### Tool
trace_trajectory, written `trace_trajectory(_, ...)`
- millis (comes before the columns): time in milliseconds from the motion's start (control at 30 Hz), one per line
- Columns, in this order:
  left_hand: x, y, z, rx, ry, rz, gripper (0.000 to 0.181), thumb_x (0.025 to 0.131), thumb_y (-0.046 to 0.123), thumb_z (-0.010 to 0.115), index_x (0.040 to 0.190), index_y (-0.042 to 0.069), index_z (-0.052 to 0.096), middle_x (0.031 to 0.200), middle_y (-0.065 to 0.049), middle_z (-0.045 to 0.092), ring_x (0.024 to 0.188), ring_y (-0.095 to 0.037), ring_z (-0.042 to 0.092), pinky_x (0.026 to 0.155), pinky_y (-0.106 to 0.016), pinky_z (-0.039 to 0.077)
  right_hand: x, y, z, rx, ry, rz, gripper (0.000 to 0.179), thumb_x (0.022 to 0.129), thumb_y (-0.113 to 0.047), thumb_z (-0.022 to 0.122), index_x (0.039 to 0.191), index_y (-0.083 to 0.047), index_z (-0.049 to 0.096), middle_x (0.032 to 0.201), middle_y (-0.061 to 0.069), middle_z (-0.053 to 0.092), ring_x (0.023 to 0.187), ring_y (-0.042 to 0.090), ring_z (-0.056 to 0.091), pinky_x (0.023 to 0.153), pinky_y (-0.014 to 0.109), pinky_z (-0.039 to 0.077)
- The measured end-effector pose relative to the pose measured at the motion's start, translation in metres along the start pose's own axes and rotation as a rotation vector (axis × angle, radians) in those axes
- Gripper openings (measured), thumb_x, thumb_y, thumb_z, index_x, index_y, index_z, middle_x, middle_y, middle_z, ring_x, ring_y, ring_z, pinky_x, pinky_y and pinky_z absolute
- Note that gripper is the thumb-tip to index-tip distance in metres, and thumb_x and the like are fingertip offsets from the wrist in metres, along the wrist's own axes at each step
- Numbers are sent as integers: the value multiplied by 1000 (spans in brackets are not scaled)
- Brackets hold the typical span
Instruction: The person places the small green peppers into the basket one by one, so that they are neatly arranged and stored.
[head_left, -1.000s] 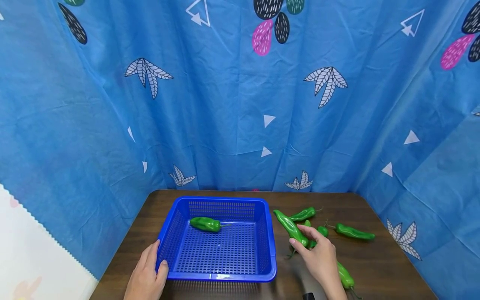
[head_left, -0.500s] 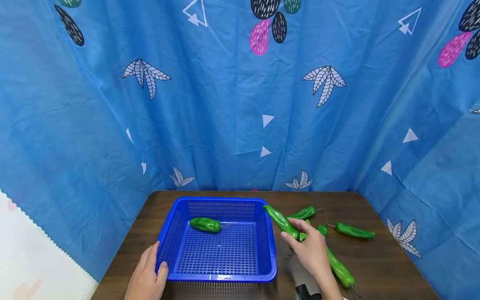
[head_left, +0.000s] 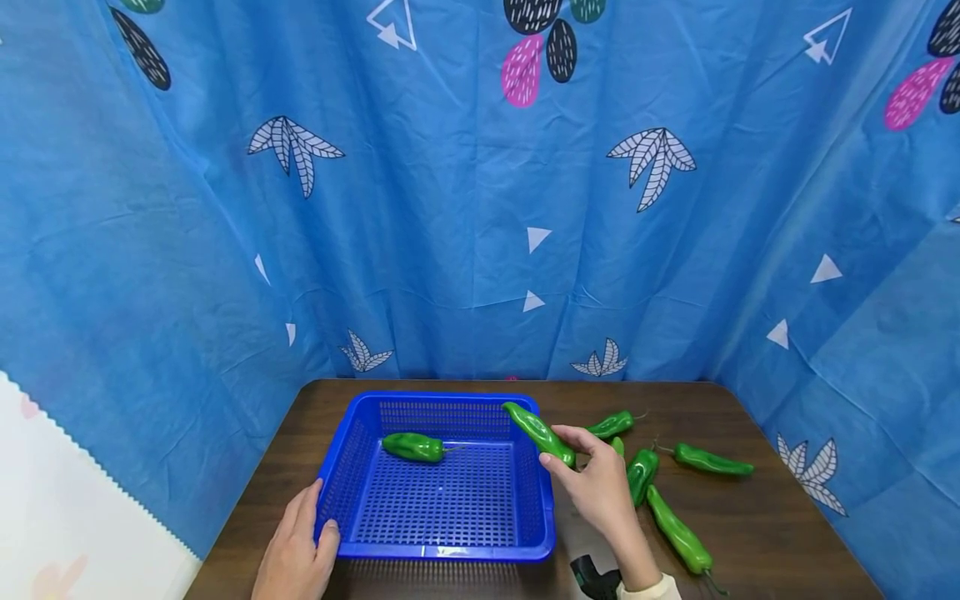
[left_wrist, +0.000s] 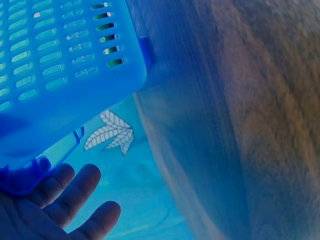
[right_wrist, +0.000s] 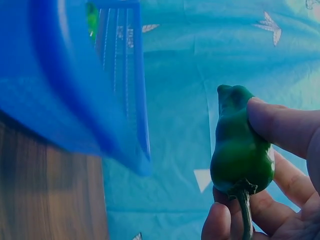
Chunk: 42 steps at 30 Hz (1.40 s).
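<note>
Now the right hand (head_left: 592,482) is carrying the held pepper (head_left: 537,433) leftward; compared with a second ago, the pointed tip is no longer stopping outside the right rim but is overlapping the basket (head_left: 450,553) in the head view, while the stem end is hanging near that rim; this is probably making the transfer partway done, the pepper not yet resting inside. The right grip is pinching the pepper between thumb and fingers; the left hand (head_left: 295,542) is staying at the near left corner, its fingers loosely extended against the basket. The basket is holding one pepper (head_left: 411,447), lying sideways towards the far left; loose peppers (head_left: 680,531) are lying right of it on the worktop (head_left: 765,542), two now showing more fully.
</note>
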<state>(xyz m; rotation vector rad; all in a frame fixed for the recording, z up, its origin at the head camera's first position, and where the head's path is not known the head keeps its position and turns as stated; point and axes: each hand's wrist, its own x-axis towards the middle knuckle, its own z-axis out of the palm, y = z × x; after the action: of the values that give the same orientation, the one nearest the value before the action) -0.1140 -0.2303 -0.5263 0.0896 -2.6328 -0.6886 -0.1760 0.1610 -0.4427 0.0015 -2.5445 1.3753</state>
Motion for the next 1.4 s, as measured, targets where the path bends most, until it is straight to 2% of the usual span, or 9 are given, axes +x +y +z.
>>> trace_trajectory(200,-1,0,-1,2,4,-1,58,94,17,59,147,-1,44,140,-22,50,122,-45,55,95,-62,46,1,-12,14,43,-34,-27,42,82,-21,84,122,-19,71,112,0,73,97,14,67,68,20,55)
trace_trajectory(467,1,0,-3,0,4,-4,57,95,17,58,147,0,44,141,-21,50,124,-44,55,96,-61,46,3,-21,25,65,-41,-74,42,81,-22,84,121,-21,71,112,-1,74,98,13,67,70,20,54)
trace_trajectory(733,1,3,-1,-14,2,-12,57,96,18,57,148,3,43,143,-19,49,125,-44,54,95,-61,46,7,-31,35,71,-71,-112,42,81,-25,84,121,-23,72,110,-3,73,92,12,65,64,22,50)
trace_trajectory(1133,-2,1,1,-12,29,6,58,93,16,60,148,3,44,142,-19,50,125,-43,55,96,-60,46,17,-49,48,85,-109,-153,40,81,-26,84,119,-25,72,109,-5,73,90,11,64,63,22,50)
trace_trajectory(1400,-2,1,0,-12,22,-6,59,94,16,60,148,3,43,142,-20,50,125,-43,54,96,-61,46,24,-56,60,109,-130,-174,40,81,-26,84,119,-24,72,109,-4,73,96,12,65,67,23,53)
